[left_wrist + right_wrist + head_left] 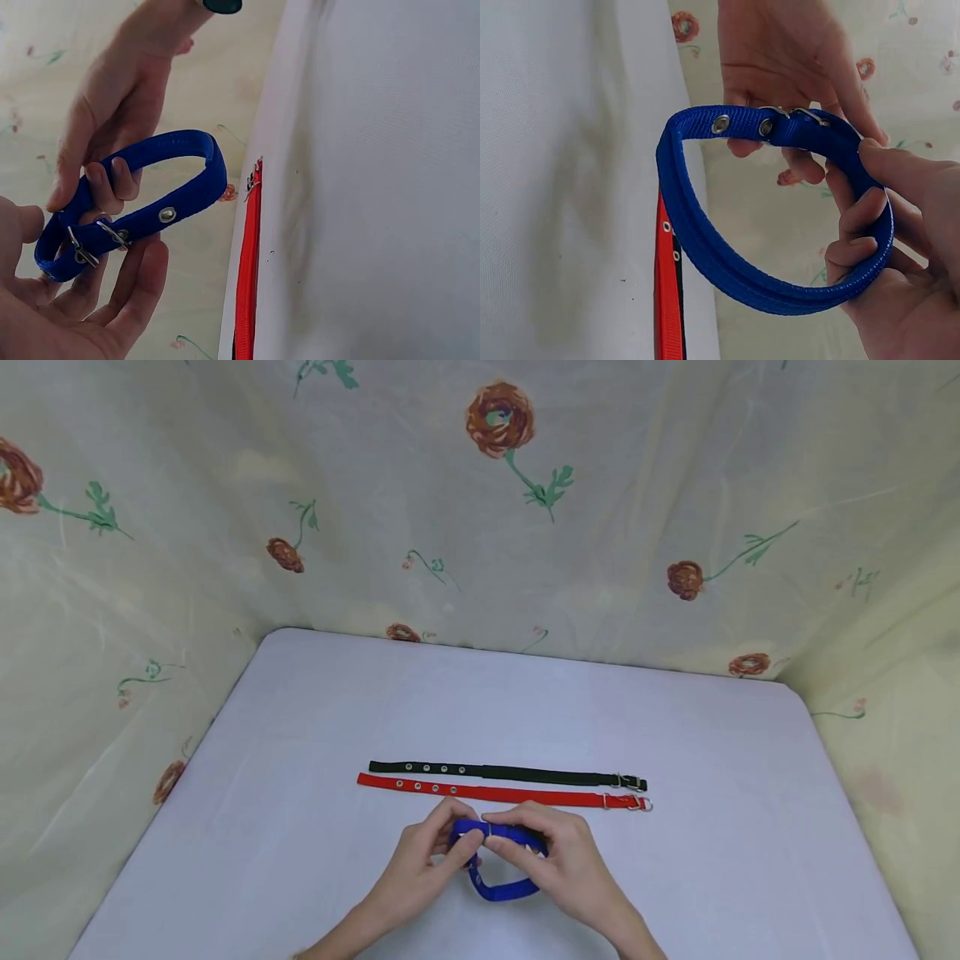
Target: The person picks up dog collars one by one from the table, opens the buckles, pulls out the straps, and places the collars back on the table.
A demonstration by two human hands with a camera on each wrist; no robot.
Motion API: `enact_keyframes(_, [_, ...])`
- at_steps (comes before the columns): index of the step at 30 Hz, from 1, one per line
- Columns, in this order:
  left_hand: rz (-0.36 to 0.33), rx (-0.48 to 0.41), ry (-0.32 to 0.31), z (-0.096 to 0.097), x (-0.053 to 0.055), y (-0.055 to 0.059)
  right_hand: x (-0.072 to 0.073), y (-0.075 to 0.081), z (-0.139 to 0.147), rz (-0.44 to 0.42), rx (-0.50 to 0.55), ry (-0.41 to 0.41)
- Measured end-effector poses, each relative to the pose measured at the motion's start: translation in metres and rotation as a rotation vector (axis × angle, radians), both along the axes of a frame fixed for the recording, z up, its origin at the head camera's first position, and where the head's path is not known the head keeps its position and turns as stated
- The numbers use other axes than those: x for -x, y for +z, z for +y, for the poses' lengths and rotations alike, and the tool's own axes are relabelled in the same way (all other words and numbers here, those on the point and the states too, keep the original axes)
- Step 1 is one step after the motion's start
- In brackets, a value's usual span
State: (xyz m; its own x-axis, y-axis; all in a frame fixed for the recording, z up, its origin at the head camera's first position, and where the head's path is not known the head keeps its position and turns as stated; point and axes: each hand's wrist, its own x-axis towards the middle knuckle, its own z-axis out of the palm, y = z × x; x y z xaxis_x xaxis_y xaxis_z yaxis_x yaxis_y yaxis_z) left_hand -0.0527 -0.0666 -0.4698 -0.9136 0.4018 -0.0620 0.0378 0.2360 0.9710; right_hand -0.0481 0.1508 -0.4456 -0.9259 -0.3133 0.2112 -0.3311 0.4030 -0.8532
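Observation:
A blue collar [504, 891], fastened into a loop, is held up between both hands above the table's front part. My left hand [420, 868] holds it near the metal buckle [82, 247], its fingers behind the strap. My right hand [573, 864] grips the band with fingers curled through the loop and thumb on its outer side, as the right wrist view shows. Metal eyelets [720, 124] line the strap beside the buckle. Beyond the hands, a red collar [510, 794] and a black collar [540, 775] lie flat and unfastened, side by side.
The collars lie on a white-covered table [300, 710] with rounded far corners. Floral cloth [600, 527] hangs behind the table and along its left and right sides.

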Motion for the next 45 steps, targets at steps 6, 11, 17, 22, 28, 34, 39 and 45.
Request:
enact_keyframes(6, [0.068,0.045,0.014,-0.0002,0.0001,-0.0004,-0.0016,0.0015,-0.0028,0.021,-0.039,0.007])
enact_keyframes(11, [0.114,0.061,0.014,-0.0008,-0.0006,-0.0015,-0.0016,0.0004,-0.0035,0.039,-0.023,0.007])
enact_keyframes(17, [0.107,0.054,0.000,-0.0009,-0.0015,-0.0004,-0.0021,0.0002,-0.0033,0.022,-0.009,-0.003])
enact_keyframes(22, [0.070,0.028,0.002,-0.0007,-0.0010,0.0025,-0.0024,0.0026,-0.0035,-0.029,-0.005,-0.030])
enact_keyframes(28, [-0.014,-0.034,0.001,-0.0009,0.0001,0.0059,-0.0026,0.0035,-0.0019,-0.036,0.022,-0.042])
enact_keyframes(34, [-0.074,-0.070,0.002,-0.0003,0.0004,0.0072,-0.0025,0.0017,0.0010,-0.015,0.044,-0.033])
enact_keyframes(39, [-0.074,-0.072,0.001,0.0010,0.0006,0.0062,-0.0015,0.0002,0.0033,0.023,0.045,-0.022])
enact_keyframes(45, [-0.077,-0.054,0.003,0.0025,0.0007,0.0071,-0.0018,0.0010,0.0042,0.052,0.050,-0.011])
